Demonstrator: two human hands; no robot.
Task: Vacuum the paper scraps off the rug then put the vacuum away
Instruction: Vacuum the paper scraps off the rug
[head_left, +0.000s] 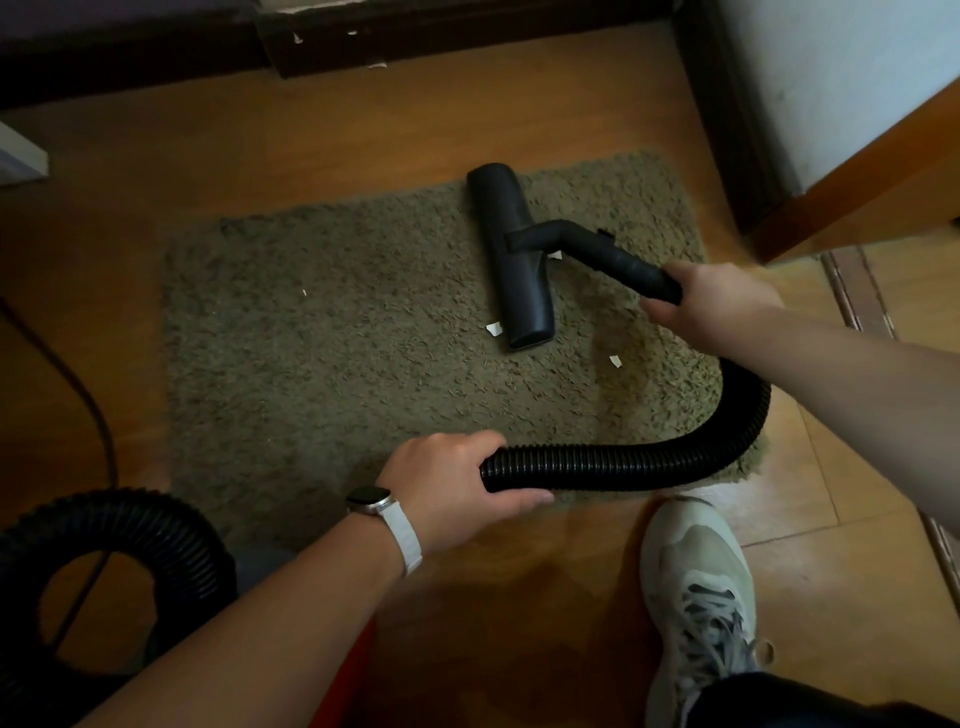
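- The vacuum floor head (511, 260), a long black nozzle, lies flat on the rug (322, 332) toward its far right part, its length running from the far edge toward the near edge.
- A bent black wand (587, 249) rises from the head's middle and slopes right to your right hand (717, 301), whose fingers (662, 312) are wrapped tight around the wand's end.
- From that hand the ribbed black hose (675, 452) curves down past the rug's right edge and runs left along the near edge to your left hand (452, 483); your fingers (519, 501) there are closed around the hose, with a pale-strapped watch (384, 512) on the wrist.
- Behind your left forearm the hose continues as a loop (104, 551) over the floor by the rug's near left corner.
- Paper scraps on the rug: one (494, 329) touching the left side of the head's near end, one (556, 254) just beside the head's right side under the wand, one (615, 361) near the right edge, and a small one (304, 293) left of centre.
- More scraps (376, 66) lie on the wooden floor (311, 135) beyond the far edge, by dark furniture.
- Your pale sneaker (696, 587) stands on the floor just off the rug's near right corner.
- A dark cord (83, 395) trails over the floor left of the rug.
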